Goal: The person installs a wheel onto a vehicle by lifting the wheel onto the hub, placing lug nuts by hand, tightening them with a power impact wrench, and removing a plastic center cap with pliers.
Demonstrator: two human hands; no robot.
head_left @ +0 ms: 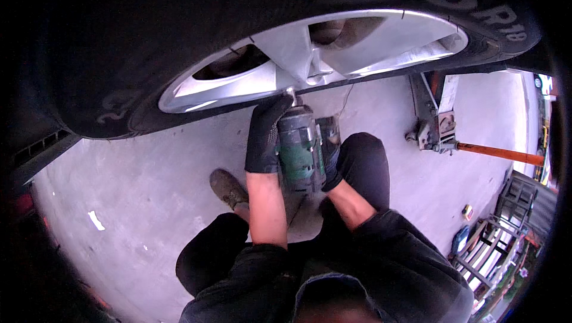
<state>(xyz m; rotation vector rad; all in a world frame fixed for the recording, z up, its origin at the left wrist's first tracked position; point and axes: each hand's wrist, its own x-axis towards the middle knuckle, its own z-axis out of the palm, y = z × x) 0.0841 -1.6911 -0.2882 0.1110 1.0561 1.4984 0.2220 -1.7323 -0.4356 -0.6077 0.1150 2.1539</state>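
A green and black impact wrench (298, 150) points up at the wheel, its silver socket end (290, 93) meeting the lower edge of the spoked alloy rim (292, 52). My left hand (262, 135), in a black glove, is wrapped along the wrench's left side near its nose. My right hand (332, 168), gloved as well, closes on the wrench from the right; the tool body partly hides its fingers. The black tyre (89, 78) around the rim fills the top of the view. Whether the socket sits on a nut cannot be seen.
To the right, a jack (438, 129) stands beneath the car, its orange handle (500, 153) reaching toward the right edge. A metal rack (485, 245) is at the lower right, a blue item (460, 241) beside it. A white scrap (96, 220) lies on the pale floor (149, 180).
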